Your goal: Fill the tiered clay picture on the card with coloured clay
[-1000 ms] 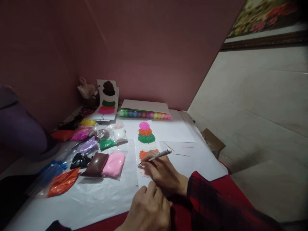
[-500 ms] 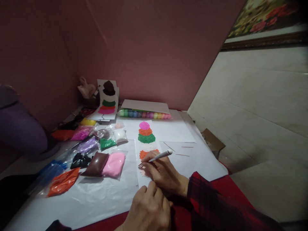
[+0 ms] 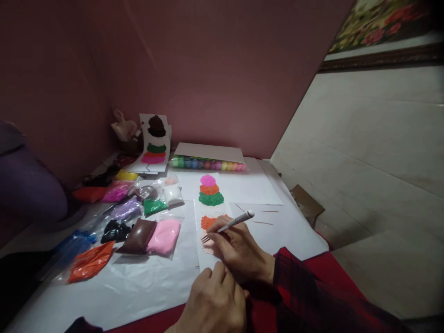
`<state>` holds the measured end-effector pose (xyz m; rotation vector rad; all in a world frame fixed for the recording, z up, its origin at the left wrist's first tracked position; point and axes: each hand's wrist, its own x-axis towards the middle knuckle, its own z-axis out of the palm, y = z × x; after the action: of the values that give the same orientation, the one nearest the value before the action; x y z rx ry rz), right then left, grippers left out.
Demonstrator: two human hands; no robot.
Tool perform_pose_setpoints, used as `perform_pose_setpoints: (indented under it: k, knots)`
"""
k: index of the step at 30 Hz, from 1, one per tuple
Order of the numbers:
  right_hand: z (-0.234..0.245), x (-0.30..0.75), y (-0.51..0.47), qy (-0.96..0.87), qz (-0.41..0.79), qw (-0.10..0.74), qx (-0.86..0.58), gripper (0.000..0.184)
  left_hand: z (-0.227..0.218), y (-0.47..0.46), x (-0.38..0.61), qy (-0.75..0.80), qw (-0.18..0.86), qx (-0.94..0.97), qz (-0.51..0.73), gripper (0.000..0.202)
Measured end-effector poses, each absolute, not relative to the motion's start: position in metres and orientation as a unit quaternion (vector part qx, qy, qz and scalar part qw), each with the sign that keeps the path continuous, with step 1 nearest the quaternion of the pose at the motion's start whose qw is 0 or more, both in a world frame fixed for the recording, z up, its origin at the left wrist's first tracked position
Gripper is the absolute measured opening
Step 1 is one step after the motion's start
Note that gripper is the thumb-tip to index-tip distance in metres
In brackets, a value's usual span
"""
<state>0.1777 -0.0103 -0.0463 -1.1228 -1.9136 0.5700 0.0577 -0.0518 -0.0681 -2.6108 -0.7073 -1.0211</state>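
My right hand point(image 3: 239, 252) grips a white pen-shaped tool point(image 3: 231, 224) whose forked tip rests on a long paper strip point(image 3: 208, 217). The strip carries stacked patches of pink, orange, green, white and orange clay, with a pale peach patch under the tool's tip. My left hand point(image 3: 215, 303) lies closed at the near end of the strip, fingers curled; what it holds, if anything, is hidden. Both hands sit on white paper point(image 3: 138, 282) that covers the table.
Several small bags of coloured clay lie left of the strip: pink point(image 3: 164, 237), brown point(image 3: 138, 236), orange point(image 3: 90, 261), green point(image 3: 154, 206), white point(image 3: 172, 195). A row of coloured pots point(image 3: 208, 164) and a finished card point(image 3: 155, 143) stand at the back. A purple sleeve point(image 3: 27, 185) shows at left.
My right hand has shifted slightly to the right and tilted the tool, so its rear end stands higher. The left hand has stayed put.
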Motion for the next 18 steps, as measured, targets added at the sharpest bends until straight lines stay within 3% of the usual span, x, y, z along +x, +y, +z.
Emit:
perform_pose_setpoints:
  k: [8,15,18]
  knots:
    - [-0.0478,0.1782,-0.0137,-0.747,0.306,0.390,-0.442,0.013,-0.0685,-0.0520,0.0585,-0.241,0.116,-0.894,-0.360,0.018]
    - [-0.0476,0.1787,-0.0119,-0.765,0.226,0.403,-0.448,0.011,-0.0693,-0.0517,0.0578,-0.242,0.121,-0.894,-0.358,0.020]
    - [-0.0481,0.1782,-0.0123,-0.756,0.259,0.398,-0.451,0.012,-0.0690,-0.0522,0.0583,-0.241,0.118,-0.894,-0.359,0.019]
